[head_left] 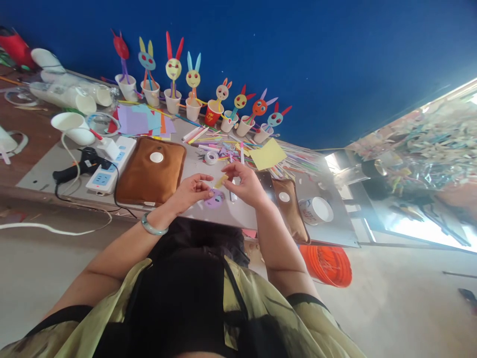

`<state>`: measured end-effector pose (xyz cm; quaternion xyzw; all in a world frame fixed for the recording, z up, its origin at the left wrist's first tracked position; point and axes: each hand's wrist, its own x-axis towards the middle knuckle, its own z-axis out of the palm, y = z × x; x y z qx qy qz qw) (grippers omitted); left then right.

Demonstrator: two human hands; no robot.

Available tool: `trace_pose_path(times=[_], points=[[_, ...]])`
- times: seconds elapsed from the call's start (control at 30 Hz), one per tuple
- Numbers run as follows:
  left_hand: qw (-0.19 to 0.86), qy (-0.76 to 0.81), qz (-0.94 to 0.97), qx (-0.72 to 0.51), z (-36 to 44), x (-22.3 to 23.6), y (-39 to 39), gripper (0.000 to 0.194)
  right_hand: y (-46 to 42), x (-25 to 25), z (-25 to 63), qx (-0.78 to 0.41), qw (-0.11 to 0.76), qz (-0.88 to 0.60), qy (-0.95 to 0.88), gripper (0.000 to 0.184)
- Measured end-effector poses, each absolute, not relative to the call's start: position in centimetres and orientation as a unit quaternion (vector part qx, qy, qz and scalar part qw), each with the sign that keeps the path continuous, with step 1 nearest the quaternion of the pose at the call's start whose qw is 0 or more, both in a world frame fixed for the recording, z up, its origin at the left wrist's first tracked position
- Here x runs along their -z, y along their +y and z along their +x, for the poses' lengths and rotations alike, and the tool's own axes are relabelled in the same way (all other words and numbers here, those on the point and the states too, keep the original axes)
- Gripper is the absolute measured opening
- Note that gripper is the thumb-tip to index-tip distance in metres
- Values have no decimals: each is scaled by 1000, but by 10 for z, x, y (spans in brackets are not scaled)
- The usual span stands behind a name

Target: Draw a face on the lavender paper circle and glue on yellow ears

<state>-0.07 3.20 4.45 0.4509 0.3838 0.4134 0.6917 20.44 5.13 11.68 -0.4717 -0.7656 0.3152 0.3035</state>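
I see both forearms reaching in from the near side, elbows bent outward, hands meeting around a purple paper face (213,198) near the front edge of the grey table (238,215). The left hand (196,191), with a pale green bracelet (154,226) at its wrist, sits just left of the face. Its fingers curl and the thumb points inward at the face's upper edge; I can't tell whether it grips anything. The right hand (242,183) comes in from the upper right of the face, wrist bent inward, thumb and forefinger pinching a small yellow piece (221,181) just above it.

From here I can't make out whether the left fingertips touch that yellow piece, or whether the face lies flat. Part of the face's top is covered by the left thumb. A dark flat object (265,182), right of the face, is partly hidden by the right hand, so I can't identify it. Farther right, the plastic-wrapped heap (413,169) is blurred and washed out by glare.

Gold marks show on the red cup (213,115) beyond the face, too small for me to read. The print on the white tub (316,211), well to the face's right, is equally illegible.
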Motion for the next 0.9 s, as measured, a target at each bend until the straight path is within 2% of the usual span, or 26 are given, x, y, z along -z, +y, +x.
trace_pose_path(times=[0.13,0.4,0.9], points=[[683,390,472,-400,-1,-46,32,67,51,-123,202,-302,259,-454,-798,30],[678,410,471,-388,-1,-44,33,63,53,-131,197,-302,223,-430,-821,34],[676,400,488,-380,-2,-48,31,44,54,-130,193,-321,209,-415,-825,39]])
